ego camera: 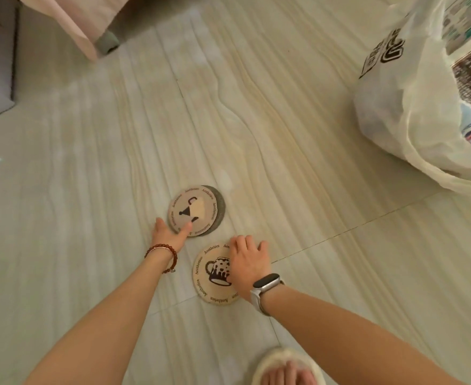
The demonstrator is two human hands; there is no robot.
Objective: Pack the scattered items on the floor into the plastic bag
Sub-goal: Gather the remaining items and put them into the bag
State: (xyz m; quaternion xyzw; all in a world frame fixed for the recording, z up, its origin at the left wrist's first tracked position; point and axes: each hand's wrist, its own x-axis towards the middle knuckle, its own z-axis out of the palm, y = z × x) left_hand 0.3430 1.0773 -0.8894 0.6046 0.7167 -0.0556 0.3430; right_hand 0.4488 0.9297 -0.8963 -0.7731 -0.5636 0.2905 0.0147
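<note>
Nearest the person, a foot in a fluffy slipper [285,368] is standing on the pale tiled floor [90,168]. Just ahead, the right hand [246,263] is lying palm down over the right side of the cream coaster [210,276] printed with a mug; the fingers are spread and flat, pressing on it rather than closing round anything, so nothing is being lifted there yet. A little farther on, the left hand [170,232] is reaching the grey coaster [191,211], thumb tip resting on its near face and the other fingers at its left edge — loosely open, touching but not clamped. A darker disc [219,209] is peeking out from beneath that coaster on its right. These discs are looking thin, stiff and light, and since each is lying flush on a smooth tile, a pinch from above is likely to slip; the better hold is a fingertip worked under the rim, or a slide across the floor until an edge is tipping up, then thumb on top and fingers below. Well apart, at the far right, the plastic bag [395,112] is slumping on the floor — soft, thin-walled, with printed packaging already showing inside — and its mouth will probably need one hand holding it open.
</note>
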